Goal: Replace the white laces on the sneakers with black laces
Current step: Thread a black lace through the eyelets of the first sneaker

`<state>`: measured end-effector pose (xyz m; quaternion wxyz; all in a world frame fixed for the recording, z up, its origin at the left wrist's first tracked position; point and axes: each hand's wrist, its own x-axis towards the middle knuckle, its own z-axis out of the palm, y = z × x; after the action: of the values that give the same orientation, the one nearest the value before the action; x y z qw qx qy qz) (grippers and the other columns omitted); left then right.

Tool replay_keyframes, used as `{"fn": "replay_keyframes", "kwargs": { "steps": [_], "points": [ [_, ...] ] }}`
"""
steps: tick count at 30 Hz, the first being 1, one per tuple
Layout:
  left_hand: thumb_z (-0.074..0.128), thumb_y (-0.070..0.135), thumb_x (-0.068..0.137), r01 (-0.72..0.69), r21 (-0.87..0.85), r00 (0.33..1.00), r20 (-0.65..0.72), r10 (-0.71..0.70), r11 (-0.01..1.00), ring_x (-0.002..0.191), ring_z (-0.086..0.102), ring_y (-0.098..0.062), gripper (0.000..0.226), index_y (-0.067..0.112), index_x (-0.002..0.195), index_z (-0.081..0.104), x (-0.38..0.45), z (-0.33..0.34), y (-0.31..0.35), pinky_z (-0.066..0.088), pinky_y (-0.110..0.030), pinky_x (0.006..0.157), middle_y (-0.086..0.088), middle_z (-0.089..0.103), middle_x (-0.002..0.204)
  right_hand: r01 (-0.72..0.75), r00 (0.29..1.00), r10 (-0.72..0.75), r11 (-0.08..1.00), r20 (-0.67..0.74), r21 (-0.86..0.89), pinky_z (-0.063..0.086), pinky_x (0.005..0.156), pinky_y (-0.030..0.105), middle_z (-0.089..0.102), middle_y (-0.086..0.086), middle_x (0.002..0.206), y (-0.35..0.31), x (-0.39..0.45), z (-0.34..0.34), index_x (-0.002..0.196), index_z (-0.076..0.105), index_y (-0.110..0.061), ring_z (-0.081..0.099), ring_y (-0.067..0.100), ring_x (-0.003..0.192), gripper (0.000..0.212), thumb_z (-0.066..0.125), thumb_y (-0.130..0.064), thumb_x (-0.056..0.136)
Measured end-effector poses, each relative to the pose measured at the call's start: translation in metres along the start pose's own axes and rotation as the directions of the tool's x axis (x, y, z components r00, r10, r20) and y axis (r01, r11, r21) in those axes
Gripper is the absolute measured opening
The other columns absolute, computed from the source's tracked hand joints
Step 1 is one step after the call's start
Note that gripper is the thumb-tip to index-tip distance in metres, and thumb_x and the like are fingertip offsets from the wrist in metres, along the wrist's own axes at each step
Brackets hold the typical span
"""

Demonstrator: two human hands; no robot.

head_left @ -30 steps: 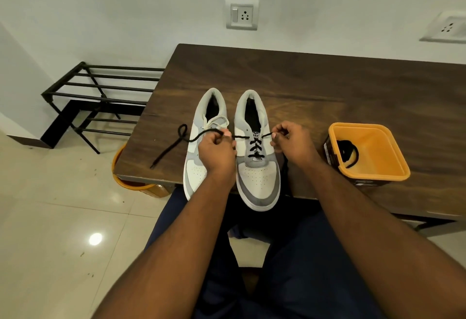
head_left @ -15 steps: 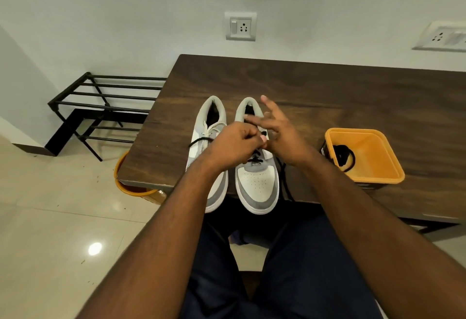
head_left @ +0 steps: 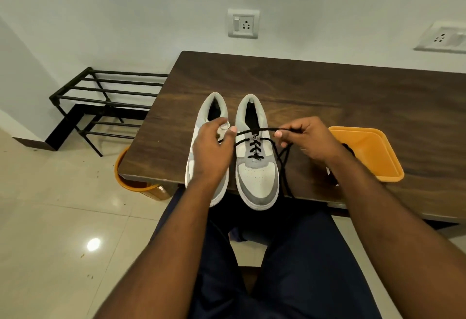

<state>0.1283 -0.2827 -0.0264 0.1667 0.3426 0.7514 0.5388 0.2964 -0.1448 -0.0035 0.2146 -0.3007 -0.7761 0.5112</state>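
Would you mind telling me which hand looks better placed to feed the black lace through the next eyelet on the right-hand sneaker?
Probably the right hand: it pinches the black lace beside that sneaker. The left hand holds the other end over the other sneaker.

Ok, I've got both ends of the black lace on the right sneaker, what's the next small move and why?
Probably pull both ends outward to snug it: the black lace runs across the right sneaker top, pinched by the left hand and right hand, crosses below already laced.
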Motion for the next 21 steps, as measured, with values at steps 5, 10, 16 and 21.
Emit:
{"fn": "replay_keyframes", "kwargs": {
  "steps": [5,10,16,21],
  "points": [
    [0.065,0.023,0.093,0.038,-0.068,0.934,0.357,-0.012,0.997,0.073,0.065,-0.004,0.012,0.017,0.102,0.072,0.006,0.018,0.015,0.053,-0.025,0.073,0.006,0.069,0.077,-0.008,0.998,0.008,1.0,0.058,-0.015,0.046,0.054,0.012,0.064,-0.007,0.055,-0.008,0.002,0.015,0.093,0.073,0.001,0.053,-0.001,0.05,0.011,0.071,-0.003,0.083],
    [0.063,0.014,0.094,0.124,-0.064,0.976,0.191,-0.11,0.99,0.056,0.056,-0.009,0.021,0.016,0.074,0.067,0.005,0.002,-0.007,0.051,-0.026,0.062,0.003,0.062,0.058,-0.089,0.995,0.091,0.995,-0.043,0.05,0.052,0.066,0.018,0.07,0.001,0.077,0.003,0.0,-0.003,0.099,0.073,-0.01,0.057,0.006,0.063,0.014,0.066,-0.005,0.088],
    [0.063,0.014,0.095,0.41,0.061,0.792,0.47,-0.389,0.91,0.061,0.06,-0.019,0.015,0.002,0.087,0.067,0.002,-0.007,-0.003,0.055,-0.03,0.056,-0.012,0.066,0.075,-0.113,0.985,0.132,0.981,-0.114,0.157,0.053,0.056,0.02,0.069,0.004,0.073,0.006,0.003,0.009,0.102,0.069,-0.004,0.062,0.007,0.057,0.016,0.065,0.001,0.087],
    [0.059,0.019,0.096,0.166,-0.178,0.981,0.133,-0.144,0.97,0.091,0.069,-0.009,0.014,0.018,0.102,0.071,0.018,0.008,0.012,0.055,-0.026,0.083,0.001,0.074,0.095,-0.093,0.979,0.117,0.985,-0.166,0.147,0.047,0.052,0.015,0.069,-0.006,0.065,0.003,0.012,0.027,0.083,0.073,-0.009,0.057,-0.001,0.054,0.006,0.074,-0.003,0.081]
  ]
}}
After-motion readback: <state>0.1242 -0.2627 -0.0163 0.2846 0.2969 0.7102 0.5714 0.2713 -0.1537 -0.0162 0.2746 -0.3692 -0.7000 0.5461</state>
